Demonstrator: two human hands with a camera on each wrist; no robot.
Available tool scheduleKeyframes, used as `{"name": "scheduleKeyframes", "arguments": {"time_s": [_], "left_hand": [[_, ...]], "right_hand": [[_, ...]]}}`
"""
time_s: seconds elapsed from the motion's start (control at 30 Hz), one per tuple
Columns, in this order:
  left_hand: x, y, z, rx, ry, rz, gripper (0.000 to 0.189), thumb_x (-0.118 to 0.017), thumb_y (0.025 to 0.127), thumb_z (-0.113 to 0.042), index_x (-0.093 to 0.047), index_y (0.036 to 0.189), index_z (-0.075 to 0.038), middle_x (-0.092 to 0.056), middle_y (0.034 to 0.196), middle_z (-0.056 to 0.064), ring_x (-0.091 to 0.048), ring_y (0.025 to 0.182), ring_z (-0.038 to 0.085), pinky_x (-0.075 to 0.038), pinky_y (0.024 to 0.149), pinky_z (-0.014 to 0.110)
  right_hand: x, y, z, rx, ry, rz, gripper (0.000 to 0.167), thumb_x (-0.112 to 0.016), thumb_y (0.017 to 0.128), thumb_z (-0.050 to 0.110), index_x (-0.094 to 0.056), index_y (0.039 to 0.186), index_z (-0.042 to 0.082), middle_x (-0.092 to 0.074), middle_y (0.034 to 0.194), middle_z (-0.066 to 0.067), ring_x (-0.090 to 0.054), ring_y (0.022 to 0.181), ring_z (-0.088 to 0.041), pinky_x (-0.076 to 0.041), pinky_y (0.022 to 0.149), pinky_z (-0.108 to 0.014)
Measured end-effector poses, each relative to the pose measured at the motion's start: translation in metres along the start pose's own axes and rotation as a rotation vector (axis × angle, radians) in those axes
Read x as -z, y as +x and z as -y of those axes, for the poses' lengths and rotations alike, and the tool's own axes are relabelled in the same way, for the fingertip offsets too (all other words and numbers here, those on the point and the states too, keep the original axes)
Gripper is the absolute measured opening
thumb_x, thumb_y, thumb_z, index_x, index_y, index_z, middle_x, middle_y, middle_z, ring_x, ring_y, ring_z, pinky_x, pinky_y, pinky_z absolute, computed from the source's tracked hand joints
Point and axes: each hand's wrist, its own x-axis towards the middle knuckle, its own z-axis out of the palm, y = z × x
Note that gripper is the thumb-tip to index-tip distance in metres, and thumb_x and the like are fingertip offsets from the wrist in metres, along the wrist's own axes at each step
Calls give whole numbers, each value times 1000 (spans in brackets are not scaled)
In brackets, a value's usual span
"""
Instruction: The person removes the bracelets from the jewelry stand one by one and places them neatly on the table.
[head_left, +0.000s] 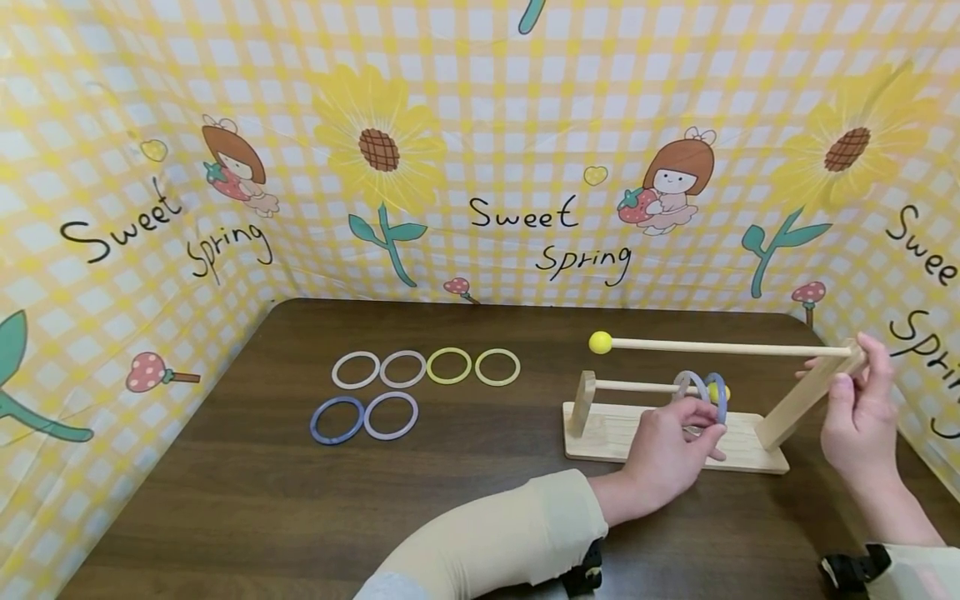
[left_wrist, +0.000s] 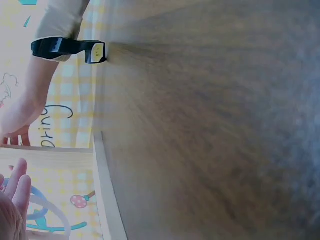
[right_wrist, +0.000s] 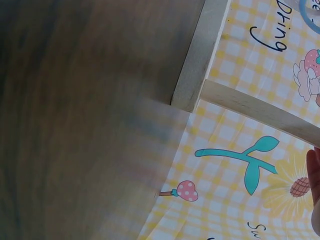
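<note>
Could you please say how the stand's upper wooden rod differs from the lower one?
The upper rod is longer than the lower rod. The upper rod joins the taller post, the lower rod the shorter post. The upper rod's yellow ball tips its left end; the lower rod's, its right. Both are pale wood.

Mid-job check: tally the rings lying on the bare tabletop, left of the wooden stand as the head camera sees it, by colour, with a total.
Yellow rings: 2
Blue ring: 1
Pale white-to-lilac rings: 3
Total: 6
</note>
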Motion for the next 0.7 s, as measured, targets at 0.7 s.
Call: {"name": "scheduleKeyframes", "arguments": {"time_s": [0.7], "left_hand": [[13,10,-9,-30,41,220,12,-66,92,-6,-66,104,-5,-68,88,-6,-56,60,-14,-48,53,11]], "right_hand": [[1,-1,-1,-17,-25,9,36,-33,100,-3,-22,135,-10,-58,106,17,-58,94,5,-41,78,-8]]}}
